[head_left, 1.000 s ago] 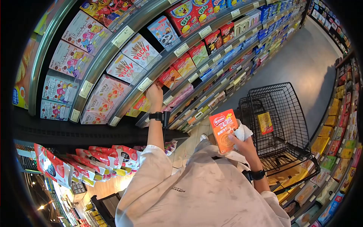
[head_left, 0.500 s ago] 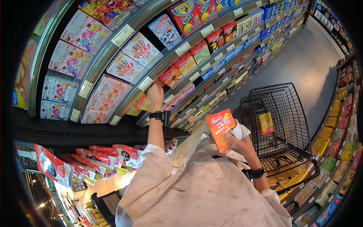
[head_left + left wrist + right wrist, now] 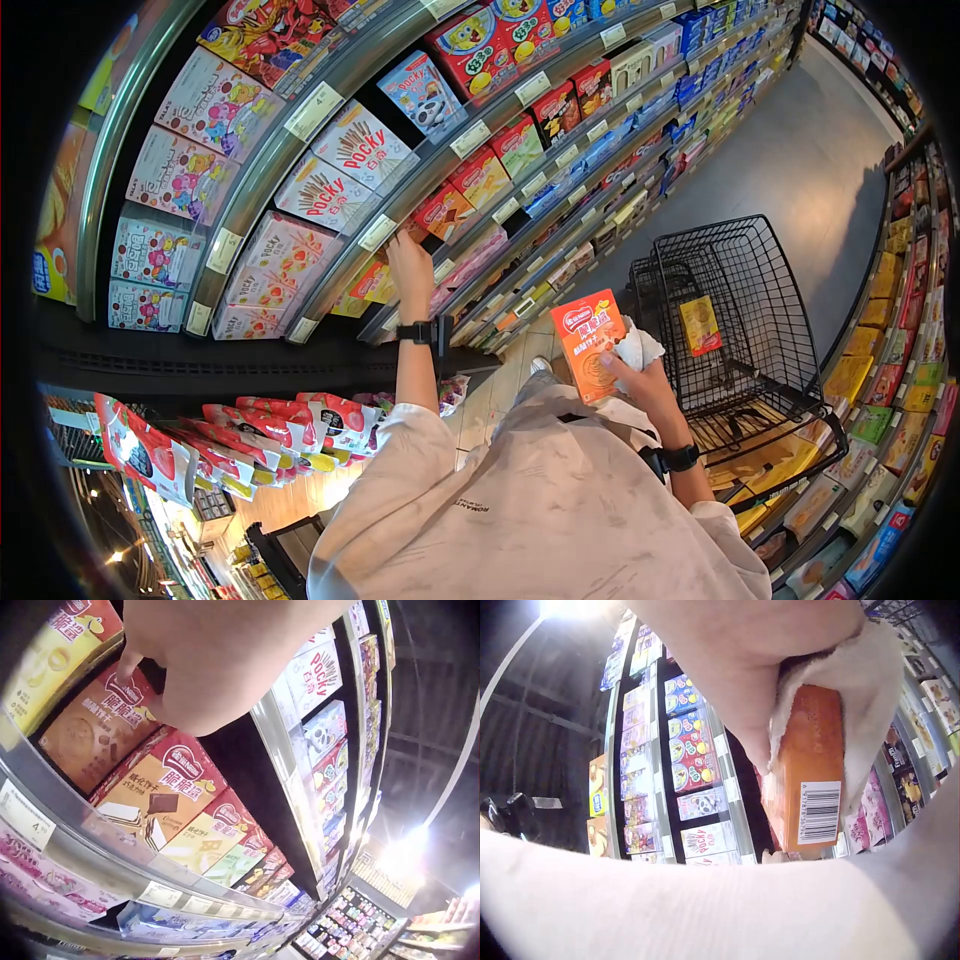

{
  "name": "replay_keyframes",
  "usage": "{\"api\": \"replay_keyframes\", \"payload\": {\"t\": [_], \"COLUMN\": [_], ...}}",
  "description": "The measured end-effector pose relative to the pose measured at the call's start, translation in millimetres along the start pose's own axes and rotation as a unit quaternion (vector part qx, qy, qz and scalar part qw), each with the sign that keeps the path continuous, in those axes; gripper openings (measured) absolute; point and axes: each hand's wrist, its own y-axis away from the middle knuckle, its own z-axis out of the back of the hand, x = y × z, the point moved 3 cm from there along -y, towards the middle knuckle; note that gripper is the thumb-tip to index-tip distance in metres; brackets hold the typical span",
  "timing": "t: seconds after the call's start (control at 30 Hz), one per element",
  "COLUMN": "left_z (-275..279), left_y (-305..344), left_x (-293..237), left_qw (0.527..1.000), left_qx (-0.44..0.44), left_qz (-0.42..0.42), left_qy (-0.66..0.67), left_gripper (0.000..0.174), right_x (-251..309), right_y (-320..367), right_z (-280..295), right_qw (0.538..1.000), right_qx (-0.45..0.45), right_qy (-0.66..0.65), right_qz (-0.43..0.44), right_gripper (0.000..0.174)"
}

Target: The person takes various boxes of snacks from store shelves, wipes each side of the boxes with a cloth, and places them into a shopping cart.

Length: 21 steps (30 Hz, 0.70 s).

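Note:
My left hand (image 3: 410,275) reaches into the snack shelf on the left. In the left wrist view its fingertips grip the top of a brown-orange biscuit box (image 3: 82,739), which leans out of line beside a yellow box and a red chocolate-wafer box (image 3: 169,795). The fingers behind it are hidden. Before my body, my right hand (image 3: 645,385) holds an orange biscuit box (image 3: 585,345), thumb across its front. A crumpled white cloth (image 3: 638,350) is bunched between that hand and the box. The barcode end of the orange box faces the right wrist camera.
A black wire shopping cart (image 3: 740,330) with a yellow-red card stands at my right. Pocky boxes (image 3: 365,145) fill the shelf above my left hand. Red and white bags (image 3: 150,450) hang at lower left. Another snack shelf (image 3: 880,370) runs along the right, beyond the cart.
The view has shifted slightly, and my left hand sits a little lower against the shelf. My right hand keeps hold of the orange biscuit box and cloth.

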Motion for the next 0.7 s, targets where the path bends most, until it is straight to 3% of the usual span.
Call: {"api": "replay_keyframes", "payload": {"t": [0.03,0.1,0.2,0.23,0.37,0.4,0.43,0.57,0.63,0.67,0.7], "left_z": [7,14,1,-3,11,19,16,0,-11,-4,1], "left_y": [3,13,29,37,61,69,77,109,129,136,141], "left_x": [-8,-19,-8,-6,-18,-28,-25,-7,10,6,-5], "left_qw": [1.0,0.998,0.996,0.993,0.989,0.988,0.988,0.974,0.989,0.984,0.977], "left_qx": [0.001,0.043,0.015,0.004,0.023,0.042,0.045,0.08,0.094,0.108,0.116], "left_qz": [-0.002,0.02,-0.074,-0.11,-0.061,-0.036,-0.031,0.028,-0.045,-0.019,0.009], "left_qy": [0.0,0.043,0.049,0.047,0.135,0.146,0.147,0.212,0.107,0.144,0.178], "left_gripper": [0.026,0.042,0.06,0.064,0.062,0.059,0.059,0.059,0.061,0.062,0.062], "right_x": [5,9,17,4,5,-12,-9,-74,-111,-122,-133], "right_y": [1,2,15,11,20,17,24,41,51,52,57], "right_z": [0,3,39,61,144,179,192,294,322,329,340], "right_qw": [1.0,0.998,0.994,0.995,0.97,0.965,0.961,0.925,0.932,0.948,0.946], "right_qx": [-0.014,-0.034,-0.087,-0.102,-0.235,-0.257,-0.274,-0.378,-0.354,-0.313,-0.307], "right_qy": [-0.024,-0.049,0.002,-0.01,-0.001,0.037,-0.048,0.02,-0.037,-0.04,0.018], "right_qz": [0.009,0.014,-0.059,-0.018,-0.063,-0.037,0.004,-0.027,-0.069,-0.047,-0.105], "right_gripper": [0.047,0.042,0.031,0.03,0.031,0.027,0.032,0.03,0.027,0.027,0.029]}}
